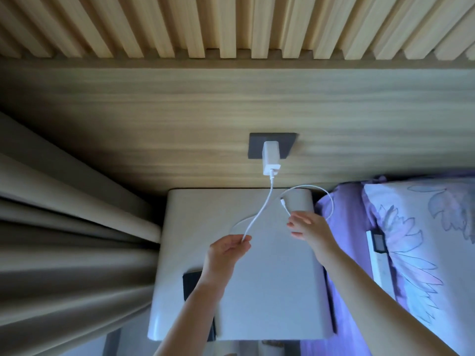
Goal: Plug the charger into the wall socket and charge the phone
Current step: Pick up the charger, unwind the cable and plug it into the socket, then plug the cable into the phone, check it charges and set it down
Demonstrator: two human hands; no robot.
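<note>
A white charger (270,158) is plugged into a dark wall socket (288,146) on the wood panel. Its white cable (264,204) hangs down to my left hand (226,255), which pinches it between thumb and fingers above the bedside table (270,291). The cable's far part arcs over the table's right back corner, and its connector end (283,202) points down at my right hand (308,227). That hand's fingers are apart, with the fingertips just touching the cable end. A dark flat device, apparently the phone (191,282), lies on the table, partly under my left forearm.
Beige curtains (64,240) hang close at the table's left side. A bed with purple sheets and a floral pillow (424,240) adjoins the right side. A white remote-like device (376,253) lies on the bed's edge. Wooden slats (231,27) cover the wall above.
</note>
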